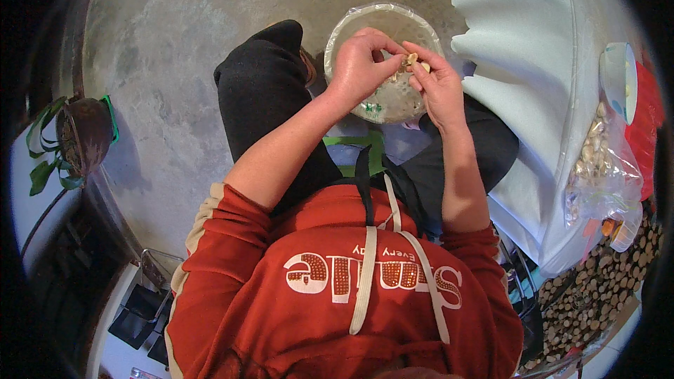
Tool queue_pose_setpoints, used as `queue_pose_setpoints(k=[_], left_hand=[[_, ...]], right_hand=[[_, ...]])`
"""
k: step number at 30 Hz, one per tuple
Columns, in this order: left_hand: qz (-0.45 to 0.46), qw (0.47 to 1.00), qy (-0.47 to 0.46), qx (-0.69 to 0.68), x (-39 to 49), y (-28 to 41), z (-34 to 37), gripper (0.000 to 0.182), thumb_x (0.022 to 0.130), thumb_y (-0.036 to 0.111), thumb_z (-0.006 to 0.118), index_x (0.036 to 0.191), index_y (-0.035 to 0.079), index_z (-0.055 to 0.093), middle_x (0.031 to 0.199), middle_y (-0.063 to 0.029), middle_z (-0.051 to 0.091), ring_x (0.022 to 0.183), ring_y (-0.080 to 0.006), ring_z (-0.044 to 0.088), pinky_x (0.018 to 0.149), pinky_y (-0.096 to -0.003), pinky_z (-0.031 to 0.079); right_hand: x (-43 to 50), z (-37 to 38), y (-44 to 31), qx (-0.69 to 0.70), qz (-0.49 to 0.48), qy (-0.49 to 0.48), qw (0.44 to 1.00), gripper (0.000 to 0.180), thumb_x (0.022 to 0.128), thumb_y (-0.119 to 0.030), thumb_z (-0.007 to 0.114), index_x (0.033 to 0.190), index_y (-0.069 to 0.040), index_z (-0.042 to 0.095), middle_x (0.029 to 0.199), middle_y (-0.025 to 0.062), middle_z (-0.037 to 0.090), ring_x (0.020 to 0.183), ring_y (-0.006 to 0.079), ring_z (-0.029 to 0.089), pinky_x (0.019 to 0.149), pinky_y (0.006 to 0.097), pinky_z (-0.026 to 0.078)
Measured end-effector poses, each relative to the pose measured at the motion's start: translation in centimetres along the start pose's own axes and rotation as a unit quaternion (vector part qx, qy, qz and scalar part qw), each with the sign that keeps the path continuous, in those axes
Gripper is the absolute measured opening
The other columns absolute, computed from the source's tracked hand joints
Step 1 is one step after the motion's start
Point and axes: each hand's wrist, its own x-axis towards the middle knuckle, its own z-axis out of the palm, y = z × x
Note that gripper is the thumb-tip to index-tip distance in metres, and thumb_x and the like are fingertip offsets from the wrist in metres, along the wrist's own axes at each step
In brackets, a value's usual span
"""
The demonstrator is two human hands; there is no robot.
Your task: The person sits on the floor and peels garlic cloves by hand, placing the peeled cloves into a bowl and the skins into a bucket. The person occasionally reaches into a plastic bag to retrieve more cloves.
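Note:
Over a round bin lined with clear plastic (380,108), my two hands meet at a small pale piece of what looks like garlic (412,58). My right hand (438,81) grips it between thumb and fingers, and a smooth, pale clove (425,67) shows by the thumb. From the other side, my left hand (363,60) pinches at its edge with thumb and forefinger. Some papery bits hang below the fingertips. My hands partly hide the bin's opening, and its contents are hard to make out.
A pale cloth-covered table (532,79) stands at the right. It bears a white bowl (617,81), a clear bag of pale bulbs or cloves (592,163) and a red bag (646,116). A potted plant (84,137) is at the left. Below my lap shows a green stool (376,150).

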Motion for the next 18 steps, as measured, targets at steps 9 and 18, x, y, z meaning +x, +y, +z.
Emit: queue_pose_setpoints(k=[9,18], left_hand=[[0.034,0.999,0.006,-0.020,0.04,-0.49,0.46,0.011,0.075,0.011,0.076,0.079,0.001,0.072,0.079,-0.0083,0.063,0.059,-0.0148,0.057,0.055,-0.0289,0.046],[0.034,0.999,0.010,0.016,-0.23,-0.42,0.52,0.014,0.073,0.009,0.077,0.075,-0.001,0.068,0.076,-0.0064,0.059,0.062,-0.0130,0.056,0.058,-0.0273,0.045]], right_hand=[[-0.06,0.20,0.22,-0.215,-0.110,0.012,0.970,0.033,0.094,0.003,0.057,0.126,-0.003,0.064,0.115,0.0038,0.058,0.080,0.0041,0.049,0.066,0.0177,0.040],[-0.22,0.54,0.24,-0.282,-0.151,0.021,0.947,0.034,0.087,0.005,0.063,0.118,-0.006,0.070,0.109,0.0087,0.062,0.099,0.0166,0.060,0.087,0.0266,0.049]])
